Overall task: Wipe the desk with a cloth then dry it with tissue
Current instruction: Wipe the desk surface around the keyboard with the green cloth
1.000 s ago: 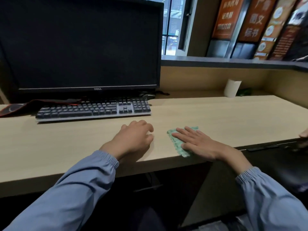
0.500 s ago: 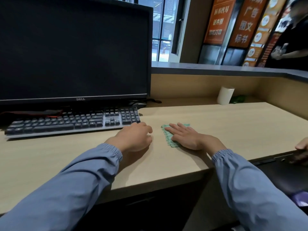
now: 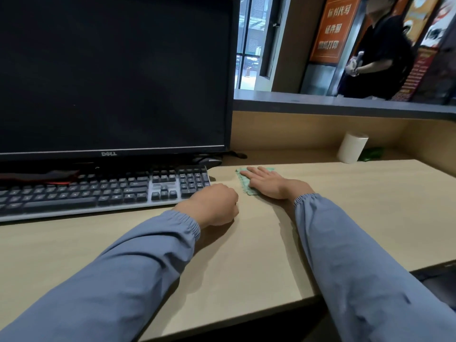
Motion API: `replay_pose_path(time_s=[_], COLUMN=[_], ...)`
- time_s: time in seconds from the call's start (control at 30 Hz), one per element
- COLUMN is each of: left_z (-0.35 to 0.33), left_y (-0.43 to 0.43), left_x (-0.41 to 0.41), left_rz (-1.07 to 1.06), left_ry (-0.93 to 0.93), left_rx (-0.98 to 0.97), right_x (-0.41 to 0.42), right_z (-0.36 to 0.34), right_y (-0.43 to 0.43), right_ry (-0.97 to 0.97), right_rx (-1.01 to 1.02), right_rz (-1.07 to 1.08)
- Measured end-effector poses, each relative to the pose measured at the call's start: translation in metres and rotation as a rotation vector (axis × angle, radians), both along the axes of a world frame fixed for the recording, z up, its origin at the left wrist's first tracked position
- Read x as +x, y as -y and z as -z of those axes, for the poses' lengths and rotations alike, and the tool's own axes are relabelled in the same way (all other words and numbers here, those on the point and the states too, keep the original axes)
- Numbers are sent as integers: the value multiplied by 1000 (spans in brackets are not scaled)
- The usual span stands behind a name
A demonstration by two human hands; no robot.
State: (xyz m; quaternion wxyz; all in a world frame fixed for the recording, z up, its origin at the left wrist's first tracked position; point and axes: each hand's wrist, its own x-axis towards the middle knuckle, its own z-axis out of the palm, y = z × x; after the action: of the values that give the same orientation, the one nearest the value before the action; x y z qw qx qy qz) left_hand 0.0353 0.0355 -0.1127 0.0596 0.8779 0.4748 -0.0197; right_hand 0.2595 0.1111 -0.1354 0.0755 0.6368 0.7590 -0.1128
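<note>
The green cloth [image 3: 244, 185] lies flat under my right hand [image 3: 267, 182]. My fingers [image 3: 254, 172] are straight and slightly spread, pressing it onto the desk [image 3: 370, 206], and its edge shows just past my fingertips and along my thumb side. My left hand [image 3: 212, 204] rests nearby as a curled fist with nothing in it that I can see, just beside the corner of the keyboard [image 3: 98, 191]. The dark monitor [image 3: 111, 75] stands beyond that. I judge I am in the wiping step, and the drying has not begun. Most of the bare desk stretches out on my little-finger side, so the next stroke calls for a flat palm, even pressure and a sweep that way, away from the keys. The white roll [image 3: 351, 150], which I take for the tissue, stands well apart, beyond my fingertips and off to that same side.
</note>
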Motion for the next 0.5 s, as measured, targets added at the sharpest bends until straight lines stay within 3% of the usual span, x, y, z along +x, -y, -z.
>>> replay_pose_path(time_s=[0.5], left_z=[-14], left_y=[-12], left_x=[-12], left_rz=[61], left_ry=[7], left_rx=[-14], right_x=[-12], right_z=[-2], right_y=[-71], right_ry=[-1], right_rx=[-24], right_rz=[94])
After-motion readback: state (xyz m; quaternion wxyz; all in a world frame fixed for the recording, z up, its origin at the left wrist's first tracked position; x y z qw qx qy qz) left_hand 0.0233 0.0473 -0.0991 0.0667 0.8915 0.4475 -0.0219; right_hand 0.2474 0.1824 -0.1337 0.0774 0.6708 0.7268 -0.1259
